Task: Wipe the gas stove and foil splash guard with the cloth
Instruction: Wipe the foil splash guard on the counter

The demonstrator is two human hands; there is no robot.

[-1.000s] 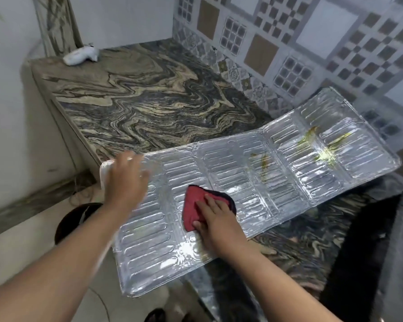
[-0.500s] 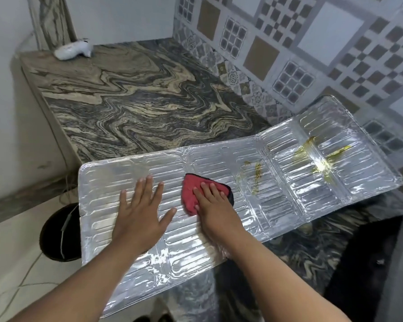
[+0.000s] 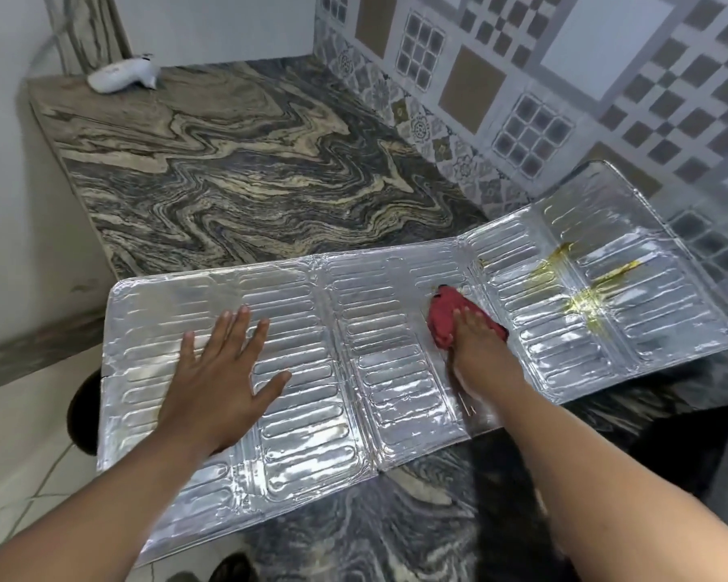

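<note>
Two bare hands rest on the foil splash guard (image 3: pixel 354 350), which lies unfolded and nearly flat across the marbled counter (image 3: pixel 236 182). Its left end juts out past the counter's left edge, over the floor, and its right panel tilts up a little toward the patterned wall tiles (image 3: pixel 522 77). The left hand (image 3: pixel 215 380) lies palm down on the left panel with its fingers (image 3: pixel 238 329) spread wide and the thumb out to the right, pressing the foil flat. The right hand (image 3: pixel 480 350) is laid on top of the red cloth (image 3: pixel 444 315), fingers held together and pointing away, pushing the cloth against the foil close to the fold between the middle and right panels. Part of the cloth shows on the far and left sides of the hand, with a dark edge peeping out at its right. Several yellowish greasy smears (image 3: pixel 581 294) mark the right panel, just right of the cloth and not touching it. A white object (image 3: pixel 123 75) lies at the far left corner of the counter, well away from the guard. A dark round thing (image 3: pixel 83 409) shows on the floor beneath the guard's left edge; what it is cannot be told. At the near right the picture is dark and blurred.
</note>
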